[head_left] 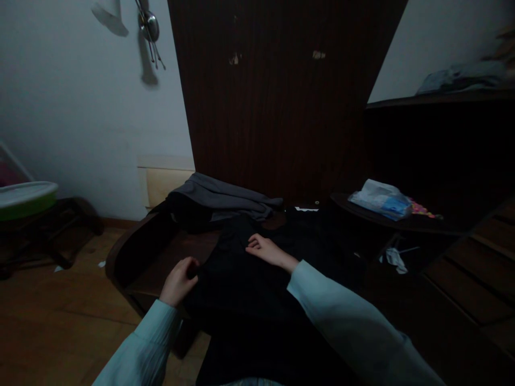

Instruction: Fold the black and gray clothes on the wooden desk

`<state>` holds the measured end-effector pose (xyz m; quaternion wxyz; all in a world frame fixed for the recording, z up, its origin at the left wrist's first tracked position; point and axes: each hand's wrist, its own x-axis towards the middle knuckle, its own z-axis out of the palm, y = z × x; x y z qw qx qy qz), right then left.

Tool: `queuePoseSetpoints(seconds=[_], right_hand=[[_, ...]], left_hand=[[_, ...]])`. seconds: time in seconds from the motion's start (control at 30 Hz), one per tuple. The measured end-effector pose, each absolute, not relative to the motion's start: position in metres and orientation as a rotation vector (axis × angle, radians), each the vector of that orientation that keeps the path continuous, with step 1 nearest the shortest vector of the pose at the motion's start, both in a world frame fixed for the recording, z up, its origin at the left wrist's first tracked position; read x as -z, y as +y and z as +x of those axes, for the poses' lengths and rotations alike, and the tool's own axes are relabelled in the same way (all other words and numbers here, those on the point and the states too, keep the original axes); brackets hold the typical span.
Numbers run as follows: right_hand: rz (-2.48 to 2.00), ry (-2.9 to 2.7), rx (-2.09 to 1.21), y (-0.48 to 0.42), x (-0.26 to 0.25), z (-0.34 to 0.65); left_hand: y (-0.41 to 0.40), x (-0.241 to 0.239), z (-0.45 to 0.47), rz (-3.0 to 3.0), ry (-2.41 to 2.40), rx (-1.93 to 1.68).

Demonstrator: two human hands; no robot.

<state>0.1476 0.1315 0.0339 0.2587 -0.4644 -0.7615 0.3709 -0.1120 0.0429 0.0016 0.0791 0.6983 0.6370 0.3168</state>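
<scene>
A black garment (pixel 249 289) is spread over the seat of a dark wooden bench and hangs down its front; its exact shape is lost in the dim light. My left hand (pixel 179 281) is at the garment's left edge, fingers and thumb curled around the dark cloth there. My right hand (pixel 266 251) rests on top of the cloth near its middle, with the fingers slightly bent and apart. Behind both hands, a grey garment (pixel 225 195) lies crumpled along the back of the bench.
The bench's curved wooden arm (pixel 116 262) rises at left. On a rounded shelf (pixel 341 202) at right sits a clear plastic pack (pixel 380 199) with white and blue contents. A green basin (pixel 28 201) stands on a low stool at far left. Folded clothes (pixel 462 78) lie on the upper right shelf.
</scene>
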Motion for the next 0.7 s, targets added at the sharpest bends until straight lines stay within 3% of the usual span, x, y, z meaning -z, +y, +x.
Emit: queuePoseSetpoints(seconds=[0.23, 0.7], right_hand=[[-1.058, -1.795, -1.018, 0.153, 0.007, 0.116], [-1.031, -1.937, -0.837, 0.148, -0.002, 0.122]], left_hand=[[0.039, -0.006, -0.108, 2.105, 1.984, -0.818], [0.038, -0.009, -0.106, 2.063, 1.852, -0.962]])
